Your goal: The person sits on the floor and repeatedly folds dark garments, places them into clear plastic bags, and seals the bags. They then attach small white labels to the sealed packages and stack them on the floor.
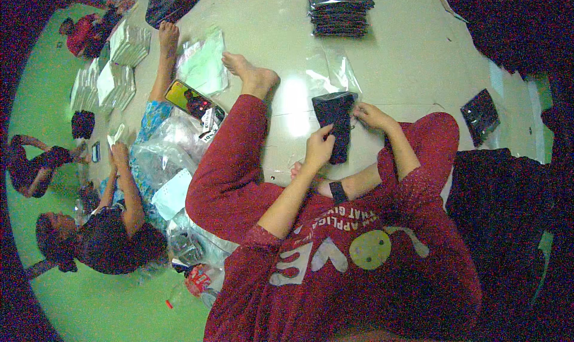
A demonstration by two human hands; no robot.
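I sit on a pale floor in a dark red top and trousers, left leg stretched out. A black folded cloth item [335, 124] is upright in front of me. My left hand [318, 149] grips its lower left edge. My right hand [372, 115] pinches its upper right side. A clear plastic bag [336, 72] lies flat on the floor just beyond the item.
A stack of black bagged items [339, 8] lies farther ahead, and a single black packet [481, 115] to the right. On the left sits a person in blue [128, 186], with a phone [192, 99], a heap of clear bags [160, 152] and white packet stacks [118, 73].
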